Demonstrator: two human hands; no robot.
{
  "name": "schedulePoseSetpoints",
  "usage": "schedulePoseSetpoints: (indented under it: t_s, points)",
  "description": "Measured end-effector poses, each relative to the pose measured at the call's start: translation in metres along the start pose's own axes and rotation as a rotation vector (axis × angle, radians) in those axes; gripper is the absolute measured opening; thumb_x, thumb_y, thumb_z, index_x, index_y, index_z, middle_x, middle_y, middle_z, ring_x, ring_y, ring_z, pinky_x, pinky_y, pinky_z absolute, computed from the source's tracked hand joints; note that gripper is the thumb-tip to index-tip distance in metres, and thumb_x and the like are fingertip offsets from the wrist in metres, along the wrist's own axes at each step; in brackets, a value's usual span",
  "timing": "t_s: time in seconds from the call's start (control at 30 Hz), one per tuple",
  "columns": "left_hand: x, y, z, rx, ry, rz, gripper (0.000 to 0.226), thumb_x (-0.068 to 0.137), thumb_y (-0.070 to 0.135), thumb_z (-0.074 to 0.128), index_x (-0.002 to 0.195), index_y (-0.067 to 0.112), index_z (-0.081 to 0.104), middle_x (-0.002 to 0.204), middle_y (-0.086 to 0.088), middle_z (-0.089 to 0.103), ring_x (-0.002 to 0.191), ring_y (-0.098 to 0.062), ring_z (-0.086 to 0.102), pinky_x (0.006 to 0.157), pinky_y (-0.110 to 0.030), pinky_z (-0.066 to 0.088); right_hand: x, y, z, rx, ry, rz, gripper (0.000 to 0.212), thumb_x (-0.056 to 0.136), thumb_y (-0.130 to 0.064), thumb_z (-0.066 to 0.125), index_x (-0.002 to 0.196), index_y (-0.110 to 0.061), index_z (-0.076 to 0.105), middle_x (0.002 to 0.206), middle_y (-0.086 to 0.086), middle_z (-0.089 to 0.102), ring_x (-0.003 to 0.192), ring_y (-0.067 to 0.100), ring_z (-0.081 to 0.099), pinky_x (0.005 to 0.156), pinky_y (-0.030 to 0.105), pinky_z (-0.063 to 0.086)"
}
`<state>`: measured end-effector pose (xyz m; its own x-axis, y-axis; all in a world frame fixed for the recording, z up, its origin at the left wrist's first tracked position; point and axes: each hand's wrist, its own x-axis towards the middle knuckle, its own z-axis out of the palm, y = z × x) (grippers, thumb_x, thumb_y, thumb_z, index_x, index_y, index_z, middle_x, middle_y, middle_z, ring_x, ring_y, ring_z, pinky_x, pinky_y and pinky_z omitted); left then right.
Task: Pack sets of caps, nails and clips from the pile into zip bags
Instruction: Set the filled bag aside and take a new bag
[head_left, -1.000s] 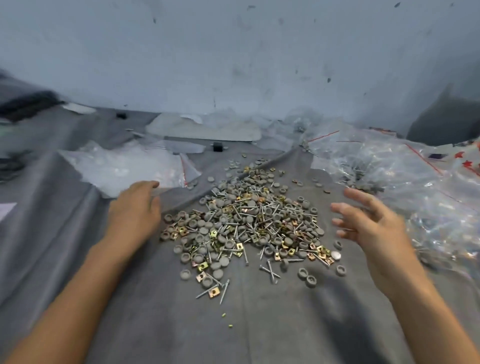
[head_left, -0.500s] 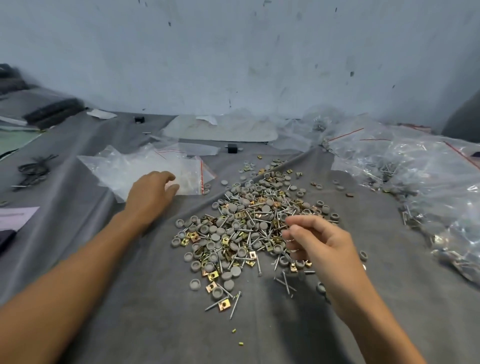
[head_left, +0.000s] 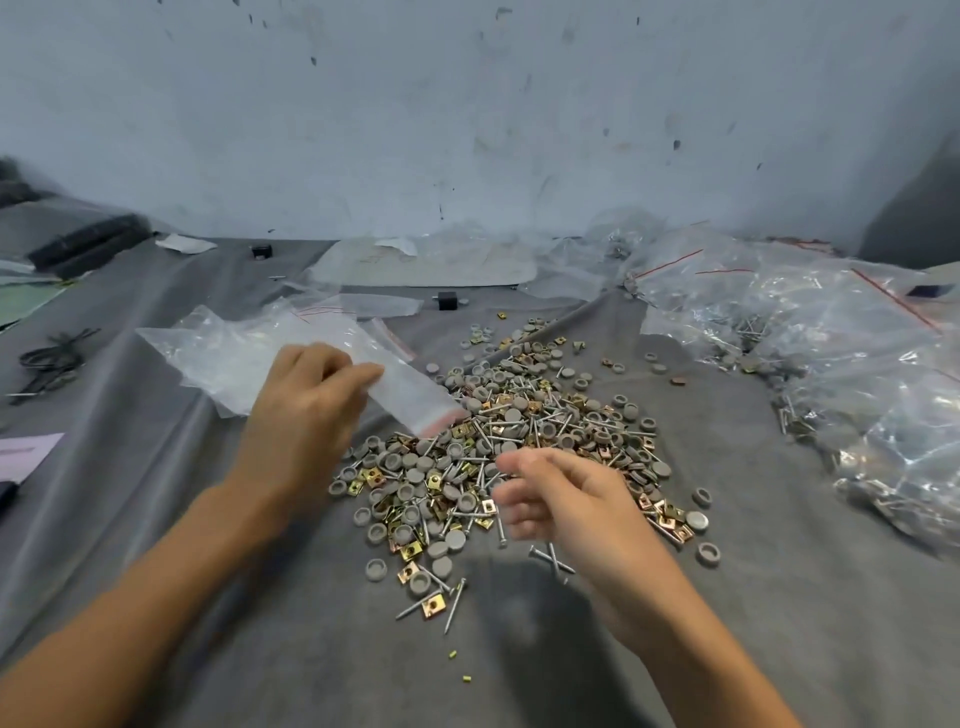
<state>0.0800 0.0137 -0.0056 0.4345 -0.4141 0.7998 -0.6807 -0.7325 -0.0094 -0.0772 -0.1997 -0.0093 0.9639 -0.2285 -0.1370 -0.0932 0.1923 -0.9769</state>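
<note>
A pile of grey round caps, silver nails and brass-coloured clips (head_left: 524, 415) lies on the grey cloth (head_left: 753, 597) in the middle. My left hand (head_left: 306, 410) pinches an empty clear zip bag (head_left: 415, 397) by one end; its red-striped mouth lies on the pile's left edge. My right hand (head_left: 566, 499) hovers just above the near side of the pile, fingers loosely curled and spread, pointing left. It is motion-blurred and nothing shows between its fingers.
A stack of empty zip bags (head_left: 223, 348) lies left of the pile. Filled clear bags (head_left: 841, 364) are heaped along the right. Black ties (head_left: 52, 358) lie far left and a small black block (head_left: 447, 300) sits behind the pile. A wall closes the back.
My left hand has lifted one bag off the stack and drawn it toward the pile. My right hand came in from the right to the pile, then pulled back a little toward me.
</note>
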Motion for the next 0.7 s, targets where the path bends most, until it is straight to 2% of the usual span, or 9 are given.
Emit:
schedulePoseSetpoints:
  t_s: [0.07, 0.13, 0.23, 0.3, 0.4, 0.47, 0.57, 0.63, 0.7]
  points:
    - [-0.017, 0.028, -0.013, -0.056, 0.069, 0.062, 0.024, 0.095, 0.011, 0.056, 0.106, 0.004, 0.076, 0.092, -0.010, 0.059, 0.086, -0.028, 0.049, 0.072, -0.036, 0.045, 0.001, -0.001, 0.001, 0.149, -0.030, 0.160, 0.052, 0.094, -0.053, 0.060, 0.111, -0.006, 0.072, 0.087, 0.014, 0.076, 0.071, 0.019, 0.069, 0.066, 0.029, 0.060]
    - [-0.027, 0.051, -0.022, -0.106, 0.107, 0.058, 0.032, 0.104, 0.019, 0.048, 0.107, 0.007, 0.077, 0.093, -0.008, 0.061, 0.087, -0.027, 0.051, 0.079, -0.031, 0.044, -0.001, -0.001, 0.000, 0.259, -0.065, 0.228, 0.067, 0.081, -0.060, 0.066, 0.113, -0.001, 0.071, 0.090, 0.016, 0.076, 0.072, 0.020, 0.071, 0.065, 0.029, 0.060]
    - [-0.033, 0.072, -0.030, -0.172, 0.117, -0.025, 0.030, 0.101, 0.016, 0.050, 0.109, 0.007, 0.077, 0.091, -0.008, 0.062, 0.087, -0.025, 0.052, 0.088, -0.021, 0.040, -0.005, 0.001, -0.004, 0.386, -0.132, 0.241, 0.043, 0.077, -0.040, 0.078, 0.103, -0.006, 0.080, 0.102, 0.018, 0.076, 0.080, 0.021, 0.072, 0.069, 0.028, 0.060]
    - [-0.036, 0.077, -0.032, -0.216, 0.105, -0.081, 0.030, 0.098, 0.016, 0.051, 0.110, 0.007, 0.076, 0.092, -0.007, 0.062, 0.089, -0.023, 0.051, 0.092, -0.014, 0.034, -0.006, 0.001, -0.005, 0.480, -0.158, 0.250, 0.035, 0.081, -0.027, 0.077, 0.109, -0.006, 0.079, 0.114, 0.020, 0.074, 0.086, 0.022, 0.071, 0.071, 0.028, 0.060]
    - [-0.043, 0.080, -0.031, -0.237, 0.085, -0.104, 0.042, 0.107, 0.032, 0.042, 0.109, 0.007, 0.076, 0.092, -0.007, 0.061, 0.089, -0.024, 0.051, 0.088, -0.021, 0.039, -0.004, 0.001, -0.009, 0.543, -0.167, 0.220, 0.034, 0.086, -0.017, 0.072, 0.117, -0.004, 0.071, 0.116, 0.017, 0.073, 0.089, 0.024, 0.072, 0.069, 0.030, 0.060]
    - [-0.047, 0.079, -0.030, -0.229, 0.069, -0.109, 0.040, 0.105, 0.032, 0.045, 0.108, 0.008, 0.077, 0.091, -0.007, 0.061, 0.088, -0.025, 0.052, 0.084, -0.026, 0.041, -0.002, 0.000, -0.009, 0.485, -0.197, 0.176, 0.019, 0.095, -0.011, 0.062, 0.111, -0.010, 0.072, 0.117, 0.016, 0.073, 0.094, 0.027, 0.071, 0.073, 0.032, 0.060]
    - [-0.047, 0.080, -0.029, -0.198, 0.029, -0.119, 0.033, 0.092, 0.020, 0.051, 0.107, 0.007, 0.077, 0.090, -0.007, 0.061, 0.089, -0.024, 0.049, 0.083, -0.028, 0.041, -0.001, -0.001, -0.007, 0.360, -0.237, 0.055, 0.041, 0.095, 0.007, 0.041, 0.117, -0.010, 0.072, 0.125, 0.019, 0.071, 0.096, 0.026, 0.070, 0.077, 0.033, 0.059]
    - [-0.046, 0.082, -0.029, -0.200, -0.006, -0.123, 0.033, 0.090, 0.021, 0.052, 0.107, 0.008, 0.077, 0.090, -0.005, 0.062, 0.089, -0.023, 0.050, 0.082, -0.028, 0.040, -0.006, 0.000, -0.005, -0.010, -0.222, -0.220, 0.049, 0.091, 0.012, 0.044, 0.118, -0.016, 0.073, 0.119, 0.008, 0.074, 0.099, 0.023, 0.072, 0.079, 0.033, 0.058]
    - [-0.046, 0.083, -0.029, -0.219, -0.028, -0.134, 0.030, 0.090, 0.025, 0.056, 0.106, 0.011, 0.077, 0.089, -0.002, 0.062, 0.087, -0.022, 0.052, 0.081, -0.028, 0.041, -0.008, 0.004, -0.007, -0.458, -0.109, -0.520, 0.035, 0.092, 0.002, 0.063, 0.113, -0.022, 0.076, 0.107, -0.008, 0.075, 0.096, 0.013, 0.071, 0.078, 0.026, 0.054]
